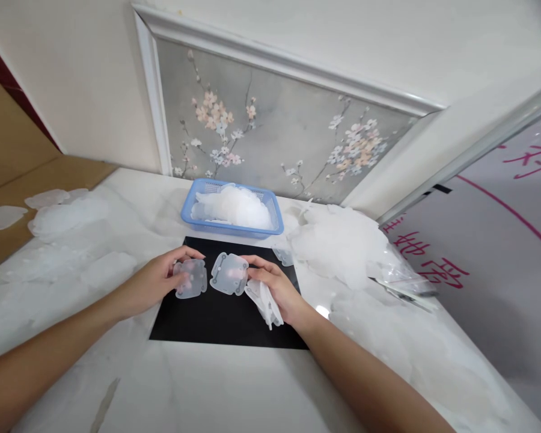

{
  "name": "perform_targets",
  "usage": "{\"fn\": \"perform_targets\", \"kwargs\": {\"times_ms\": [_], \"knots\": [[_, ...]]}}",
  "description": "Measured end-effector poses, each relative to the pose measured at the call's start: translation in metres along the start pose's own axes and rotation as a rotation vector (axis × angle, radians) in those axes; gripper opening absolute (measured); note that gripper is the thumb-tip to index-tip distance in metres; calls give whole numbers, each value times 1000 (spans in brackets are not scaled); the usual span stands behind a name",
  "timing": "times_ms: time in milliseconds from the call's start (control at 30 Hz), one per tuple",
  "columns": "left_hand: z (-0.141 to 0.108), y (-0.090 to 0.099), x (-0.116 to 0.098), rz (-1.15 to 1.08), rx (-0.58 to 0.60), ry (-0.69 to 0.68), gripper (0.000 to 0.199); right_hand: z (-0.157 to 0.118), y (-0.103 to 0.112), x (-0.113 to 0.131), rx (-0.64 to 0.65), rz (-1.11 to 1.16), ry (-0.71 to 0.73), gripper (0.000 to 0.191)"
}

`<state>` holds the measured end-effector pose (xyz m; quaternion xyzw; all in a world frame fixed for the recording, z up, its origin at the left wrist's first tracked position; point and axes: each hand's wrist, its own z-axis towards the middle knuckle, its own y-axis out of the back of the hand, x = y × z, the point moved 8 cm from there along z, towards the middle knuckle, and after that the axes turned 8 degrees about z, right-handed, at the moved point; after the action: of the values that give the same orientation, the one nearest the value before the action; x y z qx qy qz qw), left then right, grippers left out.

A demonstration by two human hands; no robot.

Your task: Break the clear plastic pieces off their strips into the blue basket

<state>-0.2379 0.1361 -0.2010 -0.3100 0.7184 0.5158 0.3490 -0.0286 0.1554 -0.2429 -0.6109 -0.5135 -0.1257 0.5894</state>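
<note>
Between the thumb and fingers of my left hand [165, 276] is one translucent plastic piece [193, 279], squarish with notched, rounded edges. My right hand [277, 288] pinches a similar translucent piece [229, 273], which shows grey dots and lines near its corners. Several more such pieces [265, 304] are bunched in the palm and lower fingers of that hand. Both hands are above a black mat [198, 325], and the two front pieces are a small gap apart. Another translucent piece [283, 255] lies at the mat's right back corner.
A blue plastic basket [232, 230] heaped with translucent pieces stands behind the mat. Large piles of pieces lie at the right [338, 243] and left [72, 216]. A clear plastic bag [406, 276] is by the right pile. A framed floral panel [270, 120] borders the white marbled table [198, 391].
</note>
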Motion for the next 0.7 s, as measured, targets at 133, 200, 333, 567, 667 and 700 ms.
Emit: {"fn": "perform_targets", "kwargs": {"times_ms": [133,200,333,567,667,700], "knots": [[1,-3,1,20,42,12,34,1,0,-1,28,-8,1,35],[1,-3,-2,3,39,16,32,1,0,-1,34,-15,4,34],[0,-2,-7,-65,28,33,30,1,0,0,28,-20,5,35],[-1,-23,-3,-124,159,70,37,0,-3,1,42,-26,8,39],[-2,-34,-2,-87,201,57,38,-1,-7,0,71,-71,34,40],[-3,-37,-3,-71,204,50,38,-2,-9,-1,85,-88,43,40]]}}
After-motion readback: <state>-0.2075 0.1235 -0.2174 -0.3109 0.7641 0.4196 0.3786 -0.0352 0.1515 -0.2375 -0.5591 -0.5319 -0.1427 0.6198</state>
